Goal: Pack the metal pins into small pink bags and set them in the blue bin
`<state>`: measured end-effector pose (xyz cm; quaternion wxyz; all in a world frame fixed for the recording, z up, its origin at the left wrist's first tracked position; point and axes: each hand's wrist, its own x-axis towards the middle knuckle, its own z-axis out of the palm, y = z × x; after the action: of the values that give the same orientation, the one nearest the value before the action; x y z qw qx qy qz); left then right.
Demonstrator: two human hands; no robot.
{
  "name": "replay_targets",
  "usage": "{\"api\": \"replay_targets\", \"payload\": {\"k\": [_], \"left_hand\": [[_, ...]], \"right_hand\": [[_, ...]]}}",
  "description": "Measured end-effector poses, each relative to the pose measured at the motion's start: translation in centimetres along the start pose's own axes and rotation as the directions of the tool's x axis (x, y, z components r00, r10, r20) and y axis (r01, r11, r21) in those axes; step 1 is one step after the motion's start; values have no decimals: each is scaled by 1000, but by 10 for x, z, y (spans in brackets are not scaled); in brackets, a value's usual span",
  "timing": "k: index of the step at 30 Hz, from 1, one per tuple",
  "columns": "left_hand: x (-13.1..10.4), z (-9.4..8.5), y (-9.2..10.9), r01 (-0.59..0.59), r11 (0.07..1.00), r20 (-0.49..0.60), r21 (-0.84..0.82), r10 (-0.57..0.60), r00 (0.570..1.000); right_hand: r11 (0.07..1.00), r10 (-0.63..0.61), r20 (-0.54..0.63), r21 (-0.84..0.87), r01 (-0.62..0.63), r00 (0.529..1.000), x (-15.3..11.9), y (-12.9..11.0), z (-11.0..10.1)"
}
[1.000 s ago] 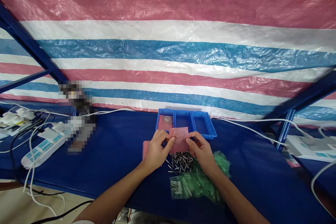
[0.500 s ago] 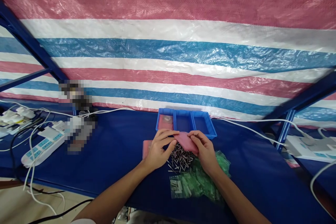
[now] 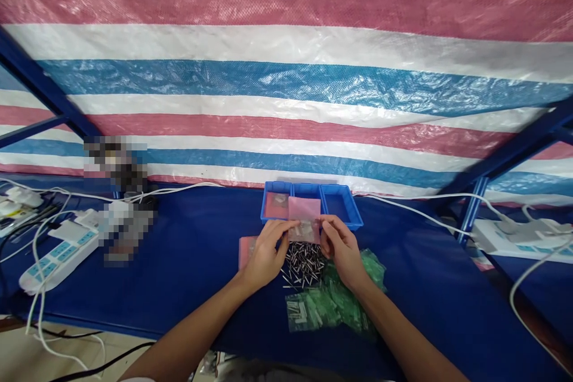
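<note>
Fingers of the left hand [image 3: 267, 252] and right hand [image 3: 344, 249] pinch the lower corners of 1 pink bag [image 3: 304, 218], held upright just above the pile of metal pins [image 3: 305, 260]. Behind the pile sits a blue tray [image 3: 345, 215]; green packets [image 3: 333, 303] lie at its near right.

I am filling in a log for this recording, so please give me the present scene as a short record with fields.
left hand: pinches the left lower edge of the pink bag
right hand: pinches the bag's right lower edge
pink bag: held upright above the table, small metal parts inside at the bottom
below the hands: pile of metal pins
right of the pins: green bags
behind the bag: blue tray with three compartments
table: blue surface
far left: white power strip
</note>
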<state>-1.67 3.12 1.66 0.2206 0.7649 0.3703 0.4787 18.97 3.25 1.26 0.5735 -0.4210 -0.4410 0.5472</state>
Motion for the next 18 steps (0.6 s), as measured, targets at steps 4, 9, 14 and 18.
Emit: {"api": "replay_targets", "payload": {"k": [4, 9, 14, 18], "left_hand": [[-1, -2, -2, 10, 1000, -4, 13, -10, 1000], [1, -4, 0, 36, 999, -64, 40, -34, 997], [5, -6, 1, 44, 999, -141, 25, -40, 989], [5, -5, -3, 89, 996, -105, -20, -91, 990]], "right_hand": [[1000, -12, 0, 6, 12, 1000, 2, 0, -1], [999, -16, 47, -50, 18, 999, 1, -1, -3], [983, -14, 88, -181, 30, 996, -1, -2, -3], [974, -55, 76, -216, 70, 996, -1, 1, -2]]}}
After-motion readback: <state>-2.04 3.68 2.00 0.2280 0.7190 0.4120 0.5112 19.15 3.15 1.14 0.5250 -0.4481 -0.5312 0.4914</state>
